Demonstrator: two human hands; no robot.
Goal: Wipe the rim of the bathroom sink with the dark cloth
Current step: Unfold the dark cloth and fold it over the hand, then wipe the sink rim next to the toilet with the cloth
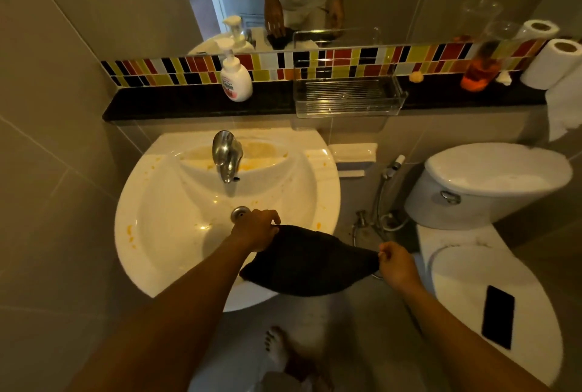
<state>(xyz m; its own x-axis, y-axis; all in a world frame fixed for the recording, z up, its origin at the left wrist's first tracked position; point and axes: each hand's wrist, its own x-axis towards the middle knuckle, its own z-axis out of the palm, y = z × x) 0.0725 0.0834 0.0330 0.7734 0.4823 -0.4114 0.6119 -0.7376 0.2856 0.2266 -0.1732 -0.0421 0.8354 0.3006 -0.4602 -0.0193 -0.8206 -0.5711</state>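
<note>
The dark cloth [310,261] hangs stretched between both hands over the front right part of the sink [163,177], its long axis running from upper left to lower right across the near rim. The left hand [256,229] pinches the cloth's upper left corner, fingers [271,216] closed on the fabric just in front of the drain [240,213]. The right hand [397,265] grips the opposite corner, out past the basin's right edge and over the floor, its fingers curled shut on the cloth.

The cloth's lower edge seems to sag onto the front rim, though it is hard to tell whether it presses on the porcelain or only drapes above it. Orange stains dot the rim on the left side and lie behind the tap [226,155], so wiping looks barely begun.

The left hand sits nearer the rim; the stained stretch lies left of and beyond it. The next move likely calls for bunching the cloth under that hand and sweeping leftward along the rim.
</note>
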